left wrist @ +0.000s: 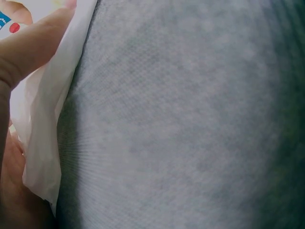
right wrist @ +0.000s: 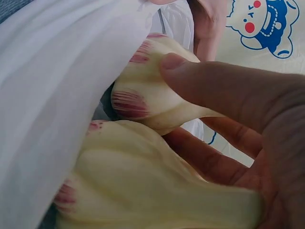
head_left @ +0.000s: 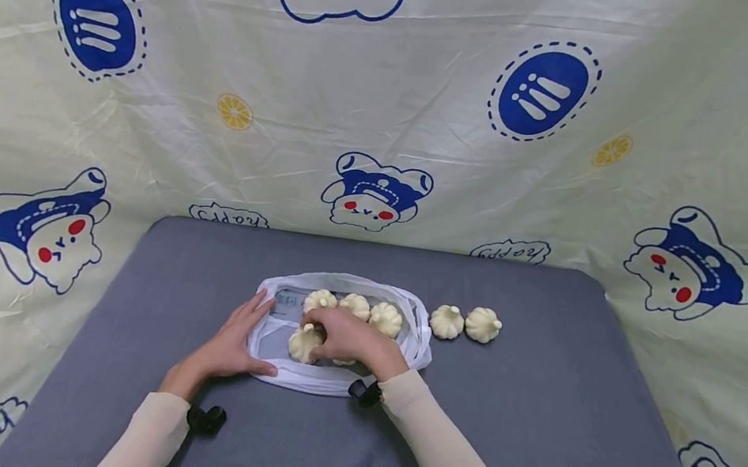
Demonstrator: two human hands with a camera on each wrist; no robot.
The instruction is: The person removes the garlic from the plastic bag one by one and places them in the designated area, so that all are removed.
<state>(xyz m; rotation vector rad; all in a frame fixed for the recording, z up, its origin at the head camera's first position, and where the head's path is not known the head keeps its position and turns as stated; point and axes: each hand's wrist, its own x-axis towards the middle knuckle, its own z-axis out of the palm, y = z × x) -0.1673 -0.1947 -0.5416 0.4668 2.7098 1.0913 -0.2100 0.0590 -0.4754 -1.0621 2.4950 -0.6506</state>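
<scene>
A white plastic bag [head_left: 419, 344] lies open on the grey table [head_left: 535, 416], with garlic bulbs [head_left: 355, 305] inside it. My right hand [head_left: 324, 336] reaches into the bag and grips a garlic bulb [head_left: 303, 343] at its front left. In the right wrist view my thumb [right wrist: 214, 90] lies over one bulb [right wrist: 152, 90], and a second bulb [right wrist: 143, 186] rests against my palm beside the bag wall [right wrist: 57, 95]. My left hand [head_left: 244, 337] lies flat on the bag's left edge with its fingers straight. The left wrist view shows a finger [left wrist: 28, 47] on the bag edge [left wrist: 47, 143].
Two more garlic bulbs [head_left: 447, 321] [head_left: 482, 324] lie on the table just right of the bag. A cream cloth printed with blue bears [head_left: 375, 194] hangs behind the table and at both sides. Bare grey surface [left wrist: 190, 119] lies around the bag.
</scene>
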